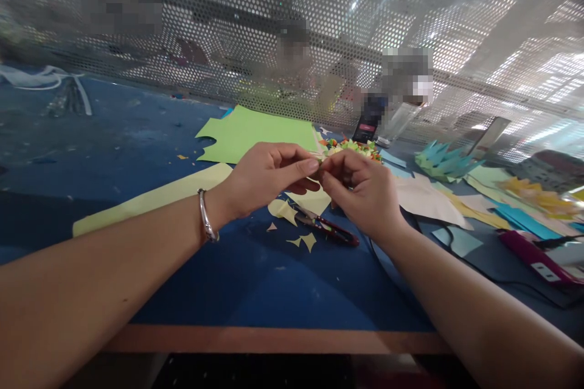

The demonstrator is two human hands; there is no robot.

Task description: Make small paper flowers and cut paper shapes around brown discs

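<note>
My left hand, with a silver bangle at the wrist, meets my right hand above the blue table. Thumb and fingers of both hands are pinched together, tip to tip. Between them shows the edge of a small pale piece of paper; my fingers cover most of it. Below the hands lie scissors with dark red handles, partly open, among yellow paper scraps. Just behind the fingertips is a heap of small green, orange and cream paper pieces.
A green sheet and a pale yellow sheet lie left. At right are loose papers, a blue spiky paper form, a yellow one and a purple power strip with cables. A phone leans before the perforated screen.
</note>
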